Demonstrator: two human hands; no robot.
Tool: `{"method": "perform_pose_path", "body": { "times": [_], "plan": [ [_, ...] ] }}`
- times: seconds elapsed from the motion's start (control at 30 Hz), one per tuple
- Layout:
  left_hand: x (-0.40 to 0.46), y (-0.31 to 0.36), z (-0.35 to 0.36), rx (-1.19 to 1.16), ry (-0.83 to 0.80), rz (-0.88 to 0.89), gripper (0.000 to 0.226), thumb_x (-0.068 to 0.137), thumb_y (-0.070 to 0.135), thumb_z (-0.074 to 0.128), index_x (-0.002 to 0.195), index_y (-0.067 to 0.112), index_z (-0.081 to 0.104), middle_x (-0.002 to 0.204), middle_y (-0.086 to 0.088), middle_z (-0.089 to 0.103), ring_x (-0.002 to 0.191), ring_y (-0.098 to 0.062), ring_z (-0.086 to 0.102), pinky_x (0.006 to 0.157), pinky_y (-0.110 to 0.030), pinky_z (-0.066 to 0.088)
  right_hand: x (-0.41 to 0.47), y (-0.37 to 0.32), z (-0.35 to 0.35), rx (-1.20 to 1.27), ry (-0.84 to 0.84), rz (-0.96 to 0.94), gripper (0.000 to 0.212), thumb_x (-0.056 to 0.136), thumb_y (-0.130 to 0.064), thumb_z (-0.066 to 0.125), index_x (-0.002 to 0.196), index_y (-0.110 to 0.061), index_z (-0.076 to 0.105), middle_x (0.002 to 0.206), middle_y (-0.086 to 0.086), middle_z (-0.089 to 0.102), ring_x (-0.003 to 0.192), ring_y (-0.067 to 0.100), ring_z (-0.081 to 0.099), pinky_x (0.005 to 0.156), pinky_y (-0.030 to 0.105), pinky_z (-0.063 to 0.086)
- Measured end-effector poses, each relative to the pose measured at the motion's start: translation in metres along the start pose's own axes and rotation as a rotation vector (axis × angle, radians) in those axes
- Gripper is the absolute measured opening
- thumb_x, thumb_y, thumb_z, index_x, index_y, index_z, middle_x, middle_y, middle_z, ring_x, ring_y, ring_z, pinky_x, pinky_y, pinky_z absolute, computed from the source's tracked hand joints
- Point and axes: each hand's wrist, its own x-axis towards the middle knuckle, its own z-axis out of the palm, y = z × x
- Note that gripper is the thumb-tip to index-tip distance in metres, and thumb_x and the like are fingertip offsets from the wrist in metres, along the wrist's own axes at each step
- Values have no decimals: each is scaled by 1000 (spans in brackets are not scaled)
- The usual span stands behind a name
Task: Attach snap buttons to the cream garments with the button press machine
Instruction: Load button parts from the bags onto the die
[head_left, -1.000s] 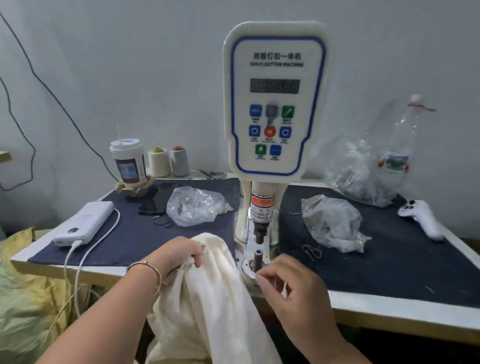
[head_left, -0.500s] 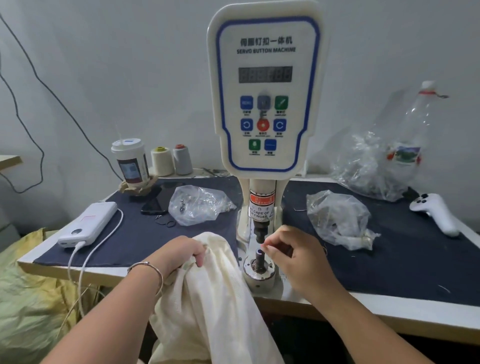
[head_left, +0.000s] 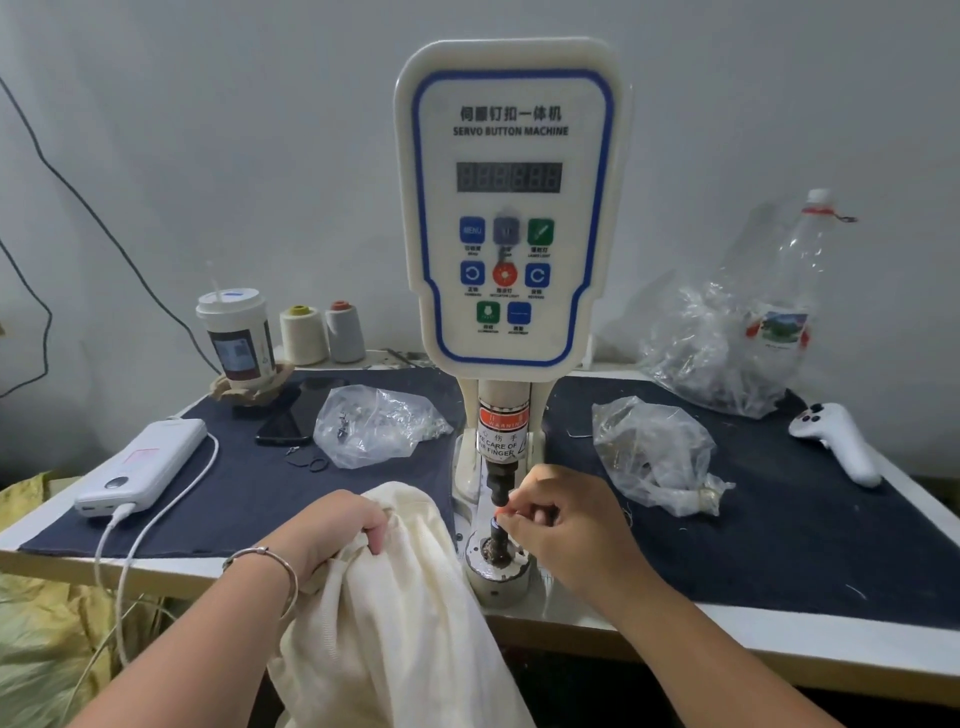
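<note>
Cream garment (head_left: 395, 613) hangs bunched over the near edge of the table (head_left: 675, 631), just left of the press base. Left hand (head_left: 337, 530) grips a fold at the top of the bundle, fingers curled into the cloth; a thin bracelet (head_left: 270, 564) sits on that wrist. Fabric lies beside the lower die post (head_left: 496, 540), not over it.

Right hand (head_left: 566, 519) is at the post from the right side. Thumb and forefinger are pinched together at the top of the post, directly under the upper punch (head_left: 500, 486). A small reddish spot shows at the fingertips (head_left: 506, 513); whether a snap part is held there cannot be told. Other fingers are curled.

Servo button machine (head_left: 511, 208) stands upright at the table's centre, with a dark display and coloured keys on its panel and a finger warning label on the ram.

On the dark mat (head_left: 779, 519): a white power bank (head_left: 143, 465) with cable at left, a clear bag of small parts (head_left: 376, 428) left of the machine, a second clear bag (head_left: 654, 454) right of it, and a white controller (head_left: 839, 441) at far right. At the back: a lidded cup (head_left: 236, 332), two thread cones (head_left: 322, 332), a black phone (head_left: 296, 415), and a plastic bottle (head_left: 795, 291) behind a third clear bag.
</note>
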Motion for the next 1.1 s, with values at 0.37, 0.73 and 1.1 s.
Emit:
{"method": "perform_pose_path", "body": {
  "times": [0.37, 0.73, 1.1],
  "plan": [
    [-4, 1, 2, -18, 26, 72, 25, 34, 9, 56, 54, 8, 42, 62, -5, 39, 52, -21, 31, 47, -22, 22, -1, 3, 1, 78, -4, 45, 4, 78, -18, 78, 76, -16, 76, 60, -15, 59, 53, 3, 54, 53, 9, 40],
    [-8, 0, 4, -41, 45, 92, 26, 32, 9, 55, 55, 8, 42, 60, -4, 38, 51, -20, 31, 48, -22, 22, -14, 2, -3, 100, -15, 66, 12, 80, -29, 77, 92, -25, 77, 65, -19, 60, 64, 1, 56, 60, 13, 47],
    [-73, -23, -26, -215, -254, 198, 33, 29, 14, 67, 60, 6, 60, 65, -12, 47, 60, -26, 42, 52, -26, 29, -51, -9, -32, 213, 37, 149, 27, 77, -30, 79, 61, -16, 61, 57, -4, 56, 54, 4, 47, 57, 25, 42]
  ]
}}
